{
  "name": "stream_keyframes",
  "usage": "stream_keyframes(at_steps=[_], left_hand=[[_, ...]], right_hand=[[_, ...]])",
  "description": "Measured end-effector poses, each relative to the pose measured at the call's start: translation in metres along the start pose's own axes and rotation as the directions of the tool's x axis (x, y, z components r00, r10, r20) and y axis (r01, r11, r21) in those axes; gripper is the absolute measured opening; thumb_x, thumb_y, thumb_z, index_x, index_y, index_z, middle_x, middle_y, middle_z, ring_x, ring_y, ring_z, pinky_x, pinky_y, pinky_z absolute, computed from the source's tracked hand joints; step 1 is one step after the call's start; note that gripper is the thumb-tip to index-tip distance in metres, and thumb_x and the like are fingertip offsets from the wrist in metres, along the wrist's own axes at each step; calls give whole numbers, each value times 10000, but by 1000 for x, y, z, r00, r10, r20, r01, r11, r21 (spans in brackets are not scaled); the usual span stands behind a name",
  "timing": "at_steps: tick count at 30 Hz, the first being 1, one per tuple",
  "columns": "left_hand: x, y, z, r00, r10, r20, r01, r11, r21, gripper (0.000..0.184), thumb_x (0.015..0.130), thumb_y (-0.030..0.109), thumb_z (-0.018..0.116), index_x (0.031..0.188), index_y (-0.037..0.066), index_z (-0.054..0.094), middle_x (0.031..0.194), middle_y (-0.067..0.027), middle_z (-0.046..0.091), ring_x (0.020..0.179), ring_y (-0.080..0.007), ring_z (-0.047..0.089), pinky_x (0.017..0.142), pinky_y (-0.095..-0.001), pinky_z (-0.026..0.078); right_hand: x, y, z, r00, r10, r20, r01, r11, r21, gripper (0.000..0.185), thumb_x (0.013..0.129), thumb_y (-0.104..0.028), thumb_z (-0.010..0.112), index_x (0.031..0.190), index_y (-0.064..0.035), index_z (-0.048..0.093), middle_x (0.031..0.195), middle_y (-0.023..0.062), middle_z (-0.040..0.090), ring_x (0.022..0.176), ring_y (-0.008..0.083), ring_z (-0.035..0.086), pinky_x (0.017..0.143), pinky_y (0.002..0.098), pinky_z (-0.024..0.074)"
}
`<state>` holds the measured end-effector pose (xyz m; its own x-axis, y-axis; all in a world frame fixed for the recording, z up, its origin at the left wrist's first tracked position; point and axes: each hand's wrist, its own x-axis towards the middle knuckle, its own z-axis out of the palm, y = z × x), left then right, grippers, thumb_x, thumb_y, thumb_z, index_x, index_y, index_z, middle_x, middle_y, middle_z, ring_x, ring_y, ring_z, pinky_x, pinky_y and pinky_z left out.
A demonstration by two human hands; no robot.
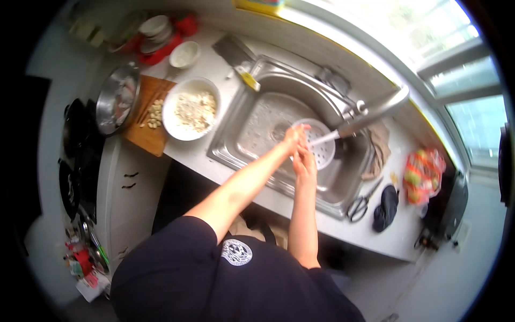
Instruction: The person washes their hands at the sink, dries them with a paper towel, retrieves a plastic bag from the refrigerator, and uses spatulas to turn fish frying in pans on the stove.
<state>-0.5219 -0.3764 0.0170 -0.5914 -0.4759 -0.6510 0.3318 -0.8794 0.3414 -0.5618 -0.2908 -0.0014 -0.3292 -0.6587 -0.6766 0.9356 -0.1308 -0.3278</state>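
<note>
My left hand (pixel 293 139) and my right hand (pixel 304 162) are pressed together over the sink (pixel 252 131), in a stream of water (pixel 322 139) from the faucet (pixel 375 111). The left fingers look stretched out. The right hand lies against the left with its palm side partly showing, its fingertips partly hidden. No object shows in either hand. Beneath and beside them, a white colander with holes (pixel 325 154) sits in the sink, partly covered by the hands.
Left of the sink stand a white bowl of pale chopped food (pixel 169 115), a wooden board (pixel 146 140) with small pieces and chopsticks, and a metal bowl (pixel 102 121). A cleaver (pixel 233 49) lies behind. Scissors (pixel 358 208), a dark cloth (pixel 385 208) and a produce bag (pixel 424 174) are right.
</note>
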Motion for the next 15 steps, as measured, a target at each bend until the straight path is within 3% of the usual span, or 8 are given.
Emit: stream_keyframes(at_steps=[2, 3, 6, 7, 10, 11, 14, 15], left_hand=[[12, -10, -9, 974, 218, -61, -197, 949, 248, 289, 915, 248, 387, 1077, 24, 472, 459, 9, 335, 334, -109, 333, 322, -263, 332], [12, -5, -13, 977, 212, -36, -200, 957, 210, 274, 915, 245, 390, 1032, 28, 510, 470, -3, 369, 341, -113, 373, 329, -267, 341], [9, -5, -7, 904, 365, -223, -187, 805, 563, 309, 923, 295, 391, 978, 31, 542, 498, 9, 368, 372, -86, 355, 360, -255, 331], [14, -6, -14, 826, 544, -145, -263, 600, 755, 377, 916, 350, 384, 903, 24, 575, 556, -53, 502, 448, -159, 485, 452, -304, 415], [5, 5, -6, 611, 782, 126, -409, 176, 895, 437, 907, 388, 367, 883, 3, 573, 702, -116, 606, 645, -257, 588, 609, -356, 456], [-5, 11, 4, 735, 677, -24, -251, 305, 919, 481, 901, 414, 351, 916, -10, 579, 865, -172, 624, 873, -318, 580, 778, -371, 428], [-17, -5, 20, 792, 606, 73, -356, 362, 861, 539, 879, 501, 310, 998, 38, 557, 922, -201, 601, 930, -352, 549, 809, -396, 411], [0, -10, 12, 937, 348, 32, -186, 419, 889, 531, 888, 485, 273, 1045, 58, 546, 1050, -196, 565, 1014, -328, 517, 855, -400, 390]], right_hand=[[-20, -5, 23, 998, 8, -59, -6, 999, 41, 193, 804, 72, 453, 996, 64, 480, 997, 148, 544, 952, 222, 532, 866, 275, 430], [-22, -6, 28, 999, 35, -24, -33, 997, 77, 183, 843, 14, 423, 1011, 68, 471, 997, 155, 544, 955, 228, 526, 878, 284, 421], [-32, -10, 38, 997, 77, -3, -77, 994, 73, 277, 915, -146, 339, 1052, 64, 457, 1001, 162, 546, 962, 237, 512, 898, 307, 401], [-34, -8, 40, 996, 89, -13, -88, 995, 53, 323, 933, -197, 312, 1065, 61, 454, 1003, 162, 547, 964, 238, 508, 902, 315, 396], [-36, 1, 41, 990, 126, 69, -114, 982, -149, 367, 940, -246, 305, 1072, 54, 469, 1056, 149, 544, 1000, 226, 503, 885, 321, 401], [-23, 0, 28, 971, 166, 175, -140, 979, -151, 399, 938, -314, 307, 1088, 18, 469, 1040, 140, 551, 963, 219, 516, 823, 320, 426], [-10, -2, 48, 987, -108, 116, 108, 994, 6, 416, 930, -390, 297, 1048, -43, 492, 986, 117, 563, 872, 206, 537, 748, 314, 450], [11, -6, 27, 982, -91, 168, 101, 993, -54, 444, 905, -475, 300, 988, -87, 500, 911, 85, 558, 803, 206, 547, 687, 323, 470]])
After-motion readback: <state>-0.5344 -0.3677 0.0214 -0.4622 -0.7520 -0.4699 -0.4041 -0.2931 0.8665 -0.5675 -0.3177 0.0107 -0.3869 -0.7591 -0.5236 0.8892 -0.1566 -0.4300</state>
